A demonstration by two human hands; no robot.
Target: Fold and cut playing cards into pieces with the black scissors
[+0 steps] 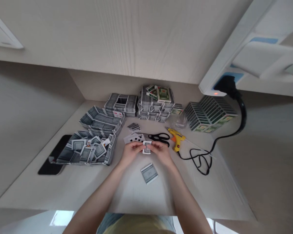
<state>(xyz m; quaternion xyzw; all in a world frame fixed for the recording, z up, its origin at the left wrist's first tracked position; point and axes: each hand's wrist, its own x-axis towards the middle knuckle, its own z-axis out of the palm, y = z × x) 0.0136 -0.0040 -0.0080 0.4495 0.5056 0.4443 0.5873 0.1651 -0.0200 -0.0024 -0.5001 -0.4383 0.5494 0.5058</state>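
Observation:
Between my two hands, a playing card (146,148) with a patterned back is held up over the table. Fingers and thumb of my left hand (132,152) pinch its left side, and my right hand (162,151) grips the right side. Below them a patterned card piece (149,173) lies flat on the table. Just beyond my hands are face-up playing cards (136,138), a small fan of cards (134,127) and black-handled scissors (161,137), partly hidden.
Left stands an open box made of cards (109,156) with loose folded cards inside, over a dark phone (61,152). Card-built boxes (156,105) are stacked behind. A yellow glue gun (177,139) with a looping black cord (200,159) lies right, near stacked card packs (207,113).

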